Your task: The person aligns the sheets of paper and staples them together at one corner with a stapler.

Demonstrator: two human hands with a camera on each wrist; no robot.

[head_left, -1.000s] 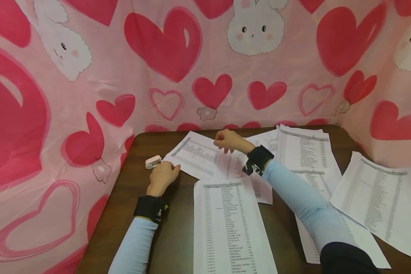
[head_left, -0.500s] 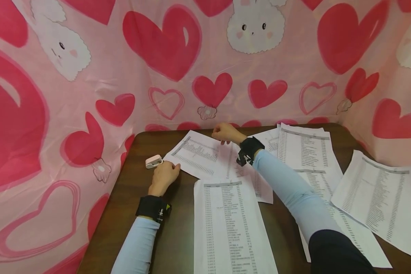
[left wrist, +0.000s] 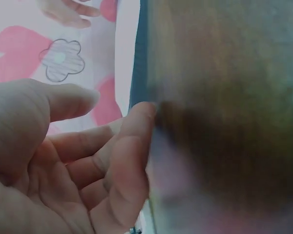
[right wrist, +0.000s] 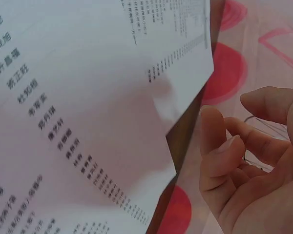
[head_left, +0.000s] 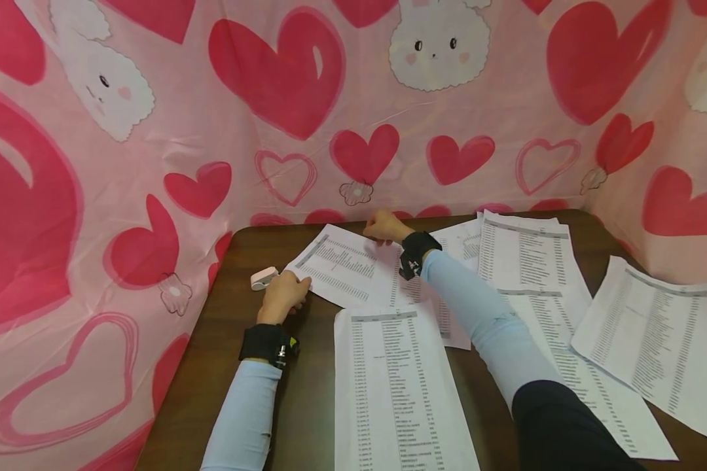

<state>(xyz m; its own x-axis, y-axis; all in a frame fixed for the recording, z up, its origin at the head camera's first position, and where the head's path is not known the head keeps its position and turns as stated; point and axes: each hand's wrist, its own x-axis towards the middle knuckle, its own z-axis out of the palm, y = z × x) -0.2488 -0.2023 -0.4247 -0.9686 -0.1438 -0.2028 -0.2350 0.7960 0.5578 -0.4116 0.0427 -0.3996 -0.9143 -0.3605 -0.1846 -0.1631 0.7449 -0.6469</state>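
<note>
- Right hand (head_left: 384, 227) at upper centre of head view, over far edge of angled printed sheet (head_left: 347, 268). Fingers loosely curled per right wrist view (right wrist: 244, 165); nothing between them there. Contact with sheet: cannot tell.
- Left hand (head_left: 283, 294) at centre left of head view, resting on counter (head_left: 224, 340); fingertips at near left corner of angled printed sheet. Fingers relaxed, slightly bent in left wrist view (left wrist: 73, 156); nothing held.
- Small white device (head_left: 263, 278) just beside left hand, on its upper left, lying on counter.
- Black wrist bands on both arms; light blue sleeves.
- Front sheet (head_left: 397, 386) at lower centre, lengthwise toward viewer, partly overlapping angled sheet's near edge.
- Further printed sheets (head_left: 524, 255) spread across right half of counter, overlapping; one sheet (head_left: 654, 340) at far right, tilted.
- Pink cloth (head_left: 153, 131) with red hearts and white rabbits behind and round counter, filling upper and left frame.
</note>
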